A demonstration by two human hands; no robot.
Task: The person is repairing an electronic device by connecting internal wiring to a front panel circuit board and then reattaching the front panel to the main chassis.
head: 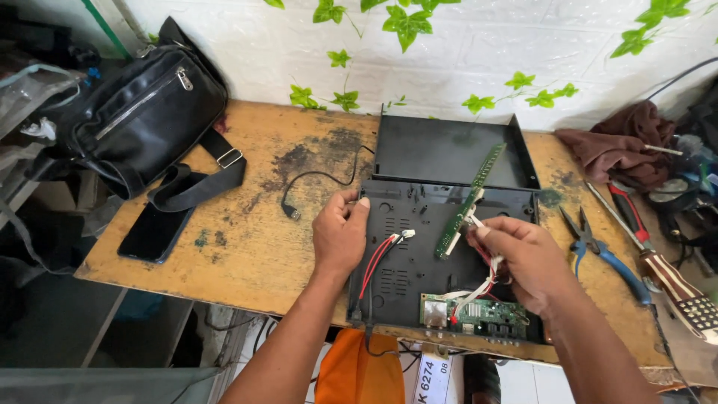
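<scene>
My right hand [523, 258] pinches the white wire connector [474, 221] at the narrow green circuit board [465, 203], tilted above the open black metal case [419, 254]. My left hand [338, 236], fingers curled, steadies the case rim. Tugging hard could tear the thin wires.

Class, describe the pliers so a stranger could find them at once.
Start at the wooden table, then go to its right end, just right of the open black case. The pliers lie there, the only tool with blue handles; the screwdriver beside them is striped.
</scene>
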